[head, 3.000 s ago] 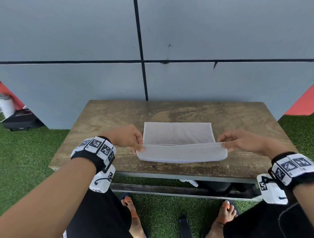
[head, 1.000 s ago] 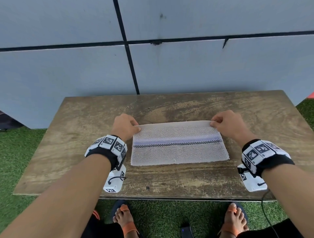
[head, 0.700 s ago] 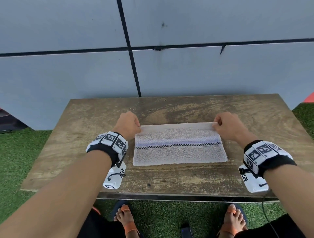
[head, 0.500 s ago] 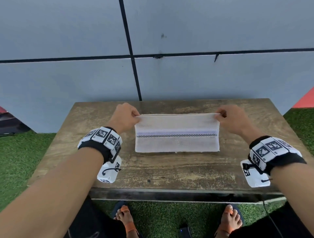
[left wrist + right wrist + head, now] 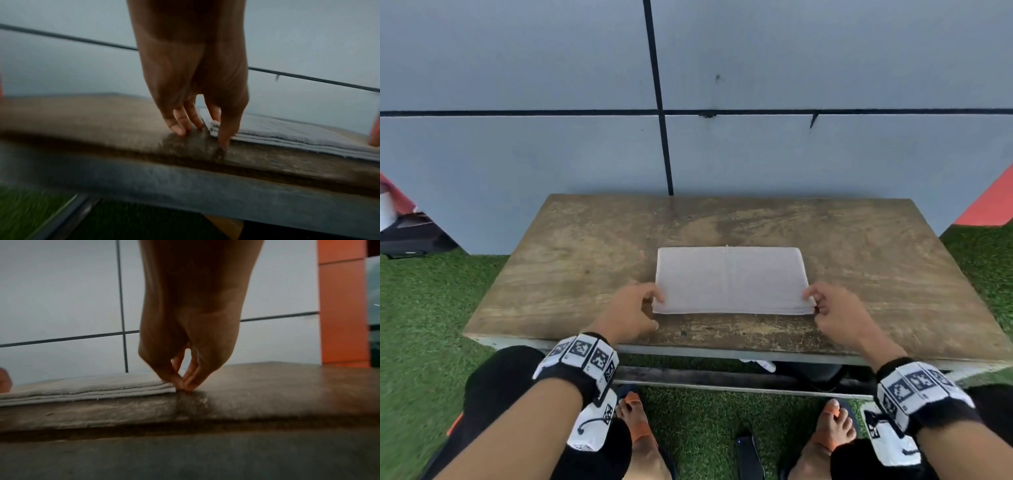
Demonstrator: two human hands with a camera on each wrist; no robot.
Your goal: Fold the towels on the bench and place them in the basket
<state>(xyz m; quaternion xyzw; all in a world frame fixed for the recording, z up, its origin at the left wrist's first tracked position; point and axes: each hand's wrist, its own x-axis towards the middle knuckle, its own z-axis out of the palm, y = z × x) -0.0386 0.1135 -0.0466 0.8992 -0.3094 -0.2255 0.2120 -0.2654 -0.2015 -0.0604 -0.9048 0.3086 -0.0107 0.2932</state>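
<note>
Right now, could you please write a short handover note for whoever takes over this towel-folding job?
Left hand: pinching the near left corner of the folded white terry towel.
Right hand: fingertips pinched at the near right corner.
Towel lies flat in stacked layers on the worn wooden bench, near its front edge.
Done: the towel is folded into a layered rectangle.
Left: any last fold, then into the basket, which is not in view.

We see the head view evenly lit by soft daylight, with no glare and only faint shadows on the bench (image 5: 571, 274); wall lines bow toward the frame edges. Both wrist views are dimmer and grainy. The left wrist view smears badly along the bench's near edge and the grass (image 5: 30, 211); the right wrist view blurs there too.
</note>
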